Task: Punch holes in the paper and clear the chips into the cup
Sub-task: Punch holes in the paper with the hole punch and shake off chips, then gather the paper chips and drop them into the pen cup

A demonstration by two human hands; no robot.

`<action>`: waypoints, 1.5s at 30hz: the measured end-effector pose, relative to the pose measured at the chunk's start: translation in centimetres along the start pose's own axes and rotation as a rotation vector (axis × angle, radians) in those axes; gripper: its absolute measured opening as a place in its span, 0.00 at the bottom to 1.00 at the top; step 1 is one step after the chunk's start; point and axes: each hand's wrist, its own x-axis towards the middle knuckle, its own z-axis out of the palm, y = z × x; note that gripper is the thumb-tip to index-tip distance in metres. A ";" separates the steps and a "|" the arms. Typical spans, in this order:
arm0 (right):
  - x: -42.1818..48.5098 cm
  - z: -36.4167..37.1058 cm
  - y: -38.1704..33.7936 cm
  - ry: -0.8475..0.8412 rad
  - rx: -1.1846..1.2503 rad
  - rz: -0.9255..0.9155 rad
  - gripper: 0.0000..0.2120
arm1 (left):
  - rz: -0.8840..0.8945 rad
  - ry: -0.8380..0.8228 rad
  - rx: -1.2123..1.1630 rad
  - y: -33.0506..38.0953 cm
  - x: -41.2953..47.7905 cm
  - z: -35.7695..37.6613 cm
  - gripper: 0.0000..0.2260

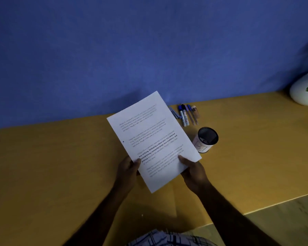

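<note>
Head view. The paper [153,139] is held tilted above the desk [60,174]. The left hand [129,167] pinches its near left edge and the right hand [192,170] pinches its near right corner. A dark dot on the left margin may be a hole; unconfirmed. The cup [206,140] stands just right of the sheet, with pens [186,114] beyond it. No punch is in view. Judged step: punching. The next move requires finding the punch and feeding the margin in squarely.

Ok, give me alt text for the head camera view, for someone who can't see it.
A left hand and a right hand hold a printed paper by its near end over a yellow desk. A cup stands just right of it, with markers lying beyond by a blue wall.
</note>
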 end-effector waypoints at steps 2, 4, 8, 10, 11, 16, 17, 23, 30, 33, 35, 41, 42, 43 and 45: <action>0.0 -0.5 -0.8 0.000 -0.041 0.010 0.19 | 0.024 -0.025 0.046 0.1 0.1 -1.1 0.10; 0.1 -0.9 -1.6 0.020 -0.126 0.042 0.15 | 0.042 -0.038 0.087 0.2 0.2 -2.4 0.10; 0.0 -0.2 -1.5 -0.042 -0.438 0.158 0.18 | 0.035 -0.073 0.132 0.1 0.3 -5.2 0.11; -0.2 0.9 -0.7 -0.152 -0.541 0.196 0.18 | 0.020 -0.082 0.161 0.0 0.2 -6.9 0.12; -0.2 1.5 -0.1 -0.190 -0.590 0.204 0.17 | 0.015 -0.084 0.167 0.0 0.1 -7.8 0.12; -0.5 4.9 4.3 -0.181 -1.042 0.104 0.12 | 0.031 -0.022 0.323 -1.1 -1.2 -13.3 0.11; -0.5 5.6 5.3 -0.202 -1.118 0.068 0.12 | 0.026 0.014 0.363 -1.6 -1.4 -14.4 0.10; -0.3 8.6 10.8 -0.287 -1.336 -0.031 0.13 | -0.042 0.288 0.555 -4.7 -2.8 -19.6 0.09; -0.3 10.3 15.1 -0.311 -1.415 0.055 0.14 | -0.205 0.400 0.585 -6.8 -3.6 -22.4 0.11; -0.1 10.4 15.9 -0.313 -1.445 0.089 0.16 | -0.236 0.382 0.642 -7.0 -3.3 -22.5 0.12; 0.1 10.3 16.1 -0.309 -1.449 0.104 0.16 | -0.252 0.391 0.677 -7.0 -2.8 -22.5 0.13; 0.4 8.9 15.0 -0.339 -1.446 0.039 0.08 | -0.235 0.390 0.758 -7.4 -2.5 -22.7 0.14; 0.4 8.4 14.5 -0.328 -1.436 0.023 0.06 | -0.229 0.390 0.764 -7.6 -2.5 -22.7 0.14; 0.4 7.8 14.0 -0.317 -1.401 0.023 0.04 | -0.221 0.399 0.763 -7.7 -2.6 -22.8 0.14; 0.3 6.6 12.8 -0.284 -1.270 0.052 0.06 | -0.193 0.433 0.762 -7.9 -2.7 -22.7 0.14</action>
